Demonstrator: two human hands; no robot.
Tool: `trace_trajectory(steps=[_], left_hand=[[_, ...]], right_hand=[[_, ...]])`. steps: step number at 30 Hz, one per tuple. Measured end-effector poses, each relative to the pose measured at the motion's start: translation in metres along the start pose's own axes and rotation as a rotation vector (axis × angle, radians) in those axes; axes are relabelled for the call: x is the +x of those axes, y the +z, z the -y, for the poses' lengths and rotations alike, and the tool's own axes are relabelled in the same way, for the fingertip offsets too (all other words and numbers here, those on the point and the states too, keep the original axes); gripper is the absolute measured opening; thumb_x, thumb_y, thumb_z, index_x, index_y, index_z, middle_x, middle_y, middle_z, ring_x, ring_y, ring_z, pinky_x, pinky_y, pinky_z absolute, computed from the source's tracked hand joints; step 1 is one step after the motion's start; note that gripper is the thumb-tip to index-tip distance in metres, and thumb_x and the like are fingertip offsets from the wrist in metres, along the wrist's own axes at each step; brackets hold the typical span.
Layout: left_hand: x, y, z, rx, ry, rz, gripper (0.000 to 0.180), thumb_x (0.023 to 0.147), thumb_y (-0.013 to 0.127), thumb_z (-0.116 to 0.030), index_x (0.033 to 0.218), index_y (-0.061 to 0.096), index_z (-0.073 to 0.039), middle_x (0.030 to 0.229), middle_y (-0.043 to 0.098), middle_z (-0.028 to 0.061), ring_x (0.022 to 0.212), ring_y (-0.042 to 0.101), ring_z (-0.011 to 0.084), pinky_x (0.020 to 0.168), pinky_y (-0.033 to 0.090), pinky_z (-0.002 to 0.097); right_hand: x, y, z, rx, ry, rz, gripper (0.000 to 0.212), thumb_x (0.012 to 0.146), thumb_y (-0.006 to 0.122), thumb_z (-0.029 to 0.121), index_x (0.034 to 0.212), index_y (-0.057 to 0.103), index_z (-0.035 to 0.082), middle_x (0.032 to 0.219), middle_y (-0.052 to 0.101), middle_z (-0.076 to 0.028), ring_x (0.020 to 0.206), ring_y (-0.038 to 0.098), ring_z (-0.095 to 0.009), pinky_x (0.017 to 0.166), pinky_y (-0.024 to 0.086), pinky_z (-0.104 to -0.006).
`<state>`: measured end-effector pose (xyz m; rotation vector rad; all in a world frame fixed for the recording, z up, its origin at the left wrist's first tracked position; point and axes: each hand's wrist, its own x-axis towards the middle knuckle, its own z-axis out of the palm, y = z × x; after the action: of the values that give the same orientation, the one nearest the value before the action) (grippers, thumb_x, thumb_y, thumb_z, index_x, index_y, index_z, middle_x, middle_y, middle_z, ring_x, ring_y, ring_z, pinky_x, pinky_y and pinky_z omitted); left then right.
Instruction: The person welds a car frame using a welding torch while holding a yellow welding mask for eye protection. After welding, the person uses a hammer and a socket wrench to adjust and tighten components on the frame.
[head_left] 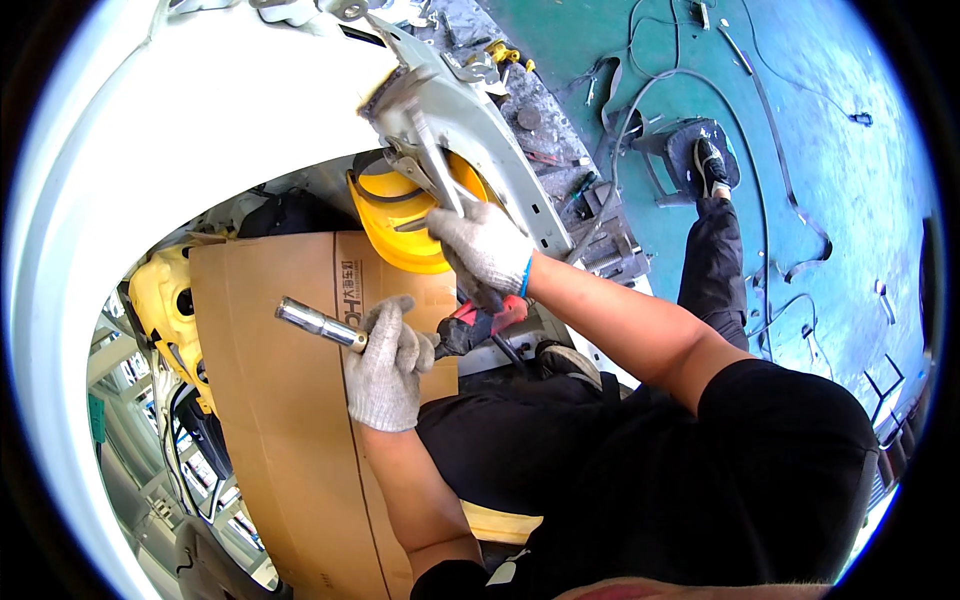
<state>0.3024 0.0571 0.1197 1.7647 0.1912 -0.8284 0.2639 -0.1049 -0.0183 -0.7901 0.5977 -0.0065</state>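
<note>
My left hand, in a grey-white knitted glove, is closed around one end of a chrome metal cylinder. It resembles a long socket, and its free end points left over the cardboard. Farther up, my gloved right hand grips a hammer by its pale handle. Motion blurs the hammer's head, beside the edge of the white car body panel. Locking pliers appear by that edge, partly hidden behind the hammer. Below them lies a yellow helmet-like shell.
A large cardboard sheet lies under my left forearm. A red and black tool rests between my hands. Metal parts and tools cover the grey bench. One foot is on a dark stool; cables and a hose cross the green floor.
</note>
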Motion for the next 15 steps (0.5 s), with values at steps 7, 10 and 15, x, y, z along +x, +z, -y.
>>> trace_trajectory(steps=[7, 10, 15], left_hand=[[-0.002, 0.002, 0.001, 0.016, -0.006, -0.012, 0.031, 0.105, 0.066, -0.030, 0.111, 0.069, 0.001, 0.056, 0.040, -0.0029, 0.053, 0.045, 0.0143, 0.075, 0.049, 0.0369], [-0.001, 0.000, 0.001, 0.015, -0.006, -0.006, 0.032, 0.106, 0.066, -0.030, 0.113, 0.068, 0.002, 0.057, 0.040, -0.0028, 0.053, 0.045, 0.0143, 0.074, 0.049, 0.0368], [0.000, 0.002, -0.001, 0.011, 0.000, -0.007, 0.034, 0.106, 0.065, -0.030, 0.114, 0.067, 0.003, 0.057, 0.040, -0.0027, 0.054, 0.044, 0.0141, 0.074, 0.049, 0.0366]], right_hand=[[-0.001, -0.003, 0.000, 0.041, -0.065, -0.047, 0.032, 0.103, 0.065, 0.034, 0.103, 0.061, 0.003, 0.064, 0.056, -0.003, 0.043, 0.050, -0.012, 0.041, 0.042, -0.0306], [-0.001, -0.006, 0.001, -0.039, -0.031, 0.001, 0.031, 0.103, 0.065, 0.034, 0.104, 0.061, 0.003, 0.065, 0.057, -0.003, 0.045, 0.052, -0.012, 0.041, 0.042, -0.0305], [-0.001, 0.004, -0.001, -0.010, -0.096, -0.053, 0.033, 0.102, 0.065, 0.034, 0.106, 0.062, 0.002, 0.067, 0.059, -0.004, 0.046, 0.053, -0.013, 0.043, 0.044, -0.0320]])
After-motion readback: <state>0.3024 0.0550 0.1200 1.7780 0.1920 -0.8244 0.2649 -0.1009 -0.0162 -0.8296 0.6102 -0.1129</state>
